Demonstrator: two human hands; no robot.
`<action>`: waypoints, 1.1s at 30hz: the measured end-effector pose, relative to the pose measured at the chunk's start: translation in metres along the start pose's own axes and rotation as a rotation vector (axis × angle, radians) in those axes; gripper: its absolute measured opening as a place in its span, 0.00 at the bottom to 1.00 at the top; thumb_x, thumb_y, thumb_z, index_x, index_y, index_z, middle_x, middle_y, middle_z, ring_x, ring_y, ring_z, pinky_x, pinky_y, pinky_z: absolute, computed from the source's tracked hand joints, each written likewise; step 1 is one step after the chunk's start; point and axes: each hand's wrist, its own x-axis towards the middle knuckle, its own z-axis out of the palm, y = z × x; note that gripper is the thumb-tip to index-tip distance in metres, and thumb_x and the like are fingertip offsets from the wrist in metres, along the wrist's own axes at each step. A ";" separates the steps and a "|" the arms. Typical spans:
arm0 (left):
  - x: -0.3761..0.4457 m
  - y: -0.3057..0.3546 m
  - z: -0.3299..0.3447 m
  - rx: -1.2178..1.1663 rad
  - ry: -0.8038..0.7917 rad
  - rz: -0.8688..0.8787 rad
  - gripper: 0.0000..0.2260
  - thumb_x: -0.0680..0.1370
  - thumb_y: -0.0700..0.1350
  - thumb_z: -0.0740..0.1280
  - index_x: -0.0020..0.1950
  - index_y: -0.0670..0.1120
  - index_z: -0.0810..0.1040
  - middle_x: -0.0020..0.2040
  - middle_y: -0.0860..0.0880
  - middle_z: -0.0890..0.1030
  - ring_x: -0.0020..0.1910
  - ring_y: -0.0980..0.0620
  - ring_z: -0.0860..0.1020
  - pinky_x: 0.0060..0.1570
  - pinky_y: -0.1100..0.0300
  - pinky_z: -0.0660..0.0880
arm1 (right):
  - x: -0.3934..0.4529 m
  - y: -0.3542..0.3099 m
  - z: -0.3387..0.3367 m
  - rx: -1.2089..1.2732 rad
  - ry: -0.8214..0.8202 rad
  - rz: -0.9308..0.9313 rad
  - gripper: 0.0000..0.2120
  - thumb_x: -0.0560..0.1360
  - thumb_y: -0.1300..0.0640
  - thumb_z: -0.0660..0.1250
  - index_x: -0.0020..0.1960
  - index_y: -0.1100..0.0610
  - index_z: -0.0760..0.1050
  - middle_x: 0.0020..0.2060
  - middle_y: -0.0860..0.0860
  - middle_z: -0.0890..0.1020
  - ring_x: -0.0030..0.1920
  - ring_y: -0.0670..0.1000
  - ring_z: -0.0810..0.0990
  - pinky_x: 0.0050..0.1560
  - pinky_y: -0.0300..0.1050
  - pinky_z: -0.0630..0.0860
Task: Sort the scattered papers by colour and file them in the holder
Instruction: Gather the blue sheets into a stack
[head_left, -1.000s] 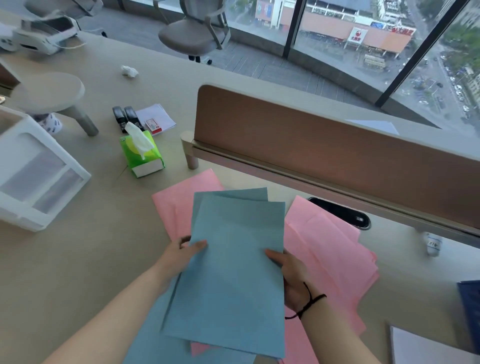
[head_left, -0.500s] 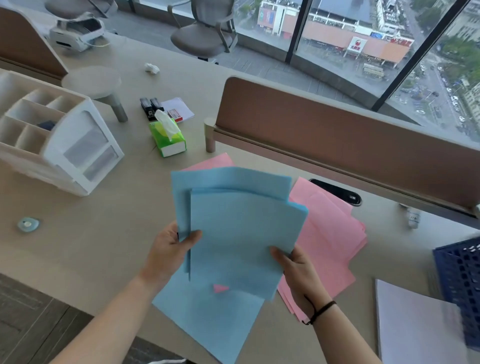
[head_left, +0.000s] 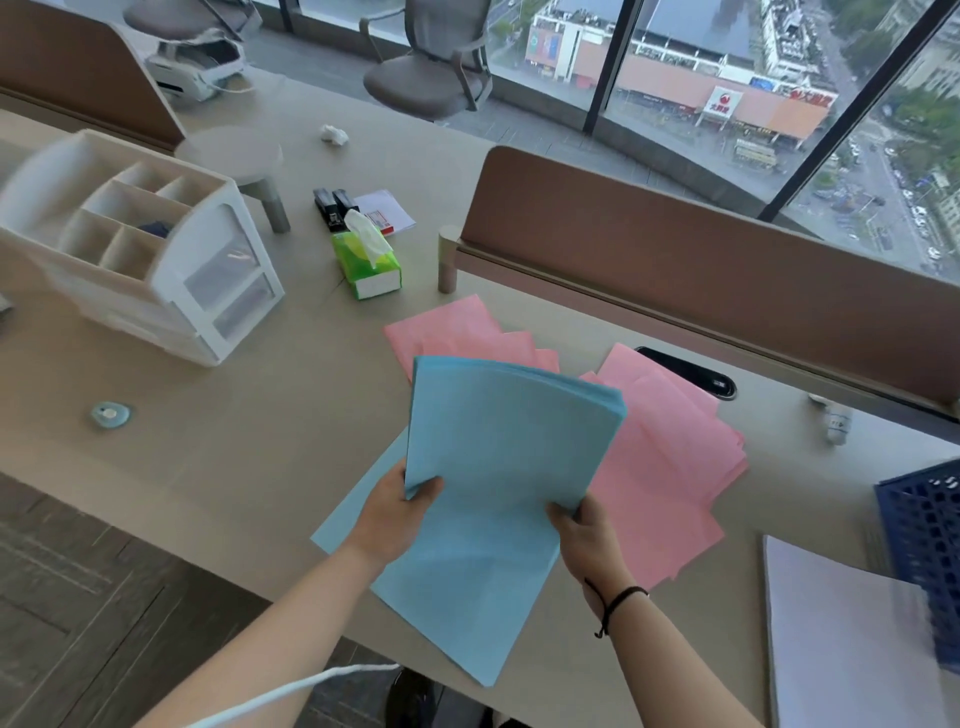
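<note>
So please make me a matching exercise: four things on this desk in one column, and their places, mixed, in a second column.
Things:
1. blue stack
2. pink sheets
3. tissue box
4. blue basket

Places:
A. at the right edge of the picture
B. held up in left hand and right hand
C. spread flat on the desk
D. beside the white organizer, near the staplers

Pairs: 1-B, 2-C, 3-D, 4-A

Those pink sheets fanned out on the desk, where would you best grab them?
By judgement, from the right: the pink sheets fan out there with free edges overlapping, so a hand can slide under and gather. Their left side is hidden behind the blue stack.
</note>
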 end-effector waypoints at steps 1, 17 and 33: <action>-0.002 -0.005 -0.004 -0.028 0.011 -0.030 0.11 0.81 0.43 0.65 0.59 0.58 0.79 0.55 0.62 0.83 0.56 0.63 0.80 0.57 0.61 0.74 | 0.000 -0.003 0.002 -0.017 -0.007 -0.002 0.12 0.79 0.64 0.62 0.56 0.52 0.80 0.52 0.47 0.86 0.55 0.53 0.84 0.58 0.57 0.80; -0.062 -0.091 0.012 -0.508 0.192 -0.785 0.10 0.78 0.46 0.69 0.58 0.48 0.77 0.56 0.48 0.83 0.57 0.44 0.80 0.59 0.45 0.76 | 0.041 -0.017 0.061 -0.768 -0.274 0.077 0.08 0.77 0.60 0.58 0.51 0.49 0.72 0.41 0.53 0.80 0.32 0.53 0.75 0.33 0.42 0.69; -0.075 -0.112 -0.064 0.135 0.511 -0.683 0.10 0.76 0.56 0.66 0.44 0.51 0.79 0.44 0.50 0.82 0.45 0.47 0.80 0.45 0.53 0.77 | 0.005 0.034 0.117 -0.592 -0.380 0.193 0.08 0.78 0.61 0.60 0.56 0.56 0.72 0.46 0.52 0.80 0.41 0.54 0.77 0.42 0.44 0.74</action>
